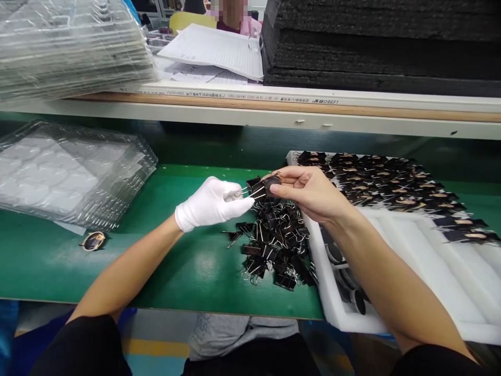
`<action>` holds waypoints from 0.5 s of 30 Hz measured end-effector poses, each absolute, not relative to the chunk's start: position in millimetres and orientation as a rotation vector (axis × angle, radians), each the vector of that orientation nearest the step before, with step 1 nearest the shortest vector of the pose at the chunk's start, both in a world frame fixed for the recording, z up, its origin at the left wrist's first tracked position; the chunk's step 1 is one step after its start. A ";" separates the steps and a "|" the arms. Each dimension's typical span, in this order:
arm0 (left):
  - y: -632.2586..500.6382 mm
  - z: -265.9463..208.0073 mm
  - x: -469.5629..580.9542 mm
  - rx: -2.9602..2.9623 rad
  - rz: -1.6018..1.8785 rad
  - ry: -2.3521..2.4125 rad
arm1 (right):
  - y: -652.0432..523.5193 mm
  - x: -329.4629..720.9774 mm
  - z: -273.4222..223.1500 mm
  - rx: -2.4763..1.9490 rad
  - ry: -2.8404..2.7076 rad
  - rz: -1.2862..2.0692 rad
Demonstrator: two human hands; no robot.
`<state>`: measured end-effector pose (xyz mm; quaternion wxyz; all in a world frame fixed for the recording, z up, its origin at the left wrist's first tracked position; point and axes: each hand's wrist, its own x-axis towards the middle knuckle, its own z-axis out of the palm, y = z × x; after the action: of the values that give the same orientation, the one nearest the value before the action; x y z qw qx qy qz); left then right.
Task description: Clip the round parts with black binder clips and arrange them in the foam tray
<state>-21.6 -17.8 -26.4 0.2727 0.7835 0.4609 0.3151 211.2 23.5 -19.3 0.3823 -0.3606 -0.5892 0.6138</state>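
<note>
My left hand (213,202), in a white glove, is closed on the wire handles of a black binder clip (254,184). Bare fingers of my right hand (319,194) pinch a small round dark disc (273,182) with a brownish edge. The disc is right at the clip's jaws; whether the jaws grip it I cannot tell. Below both hands lies a heap of loose black binder clips (270,240). To the right, a white foam tray (323,295) carries rows of clipped pieces (376,177), and several dark round parts (356,300) sit in its near-left slot.
A small round part with a gold-coloured rim (94,241) lies on the green table (168,271). Clear plastic trays (70,172) are stacked at the left, more (74,47) on the shelf above. Black foam sheets (376,47) and papers (215,49) rest there too. A person sits beyond.
</note>
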 end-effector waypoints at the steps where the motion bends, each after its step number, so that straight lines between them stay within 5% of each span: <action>1: -17.6 -25.3 -21.1 2.113 0.844 1.263 | 23.5 210.3 -20.3 -0.914 -1.494 1.567; 5: -13.8 -18.3 -26.1 2.104 0.671 1.295 | 23.4 206.9 -22.6 -0.914 -1.390 1.576; 11: -17.6 -18.2 -36.9 2.315 -0.229 1.330 | 22.2 203.6 -14.6 -0.905 -1.098 1.583; 15: -33.4 -31.3 -16.8 2.464 -0.489 1.390 | 23.0 203.9 -12.2 -0.925 -1.037 1.582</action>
<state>-16.8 -33.4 -31.3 0.1349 0.8505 0.4796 -0.1686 203.9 23.0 -12.2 0.4952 -0.3817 -0.4280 0.6526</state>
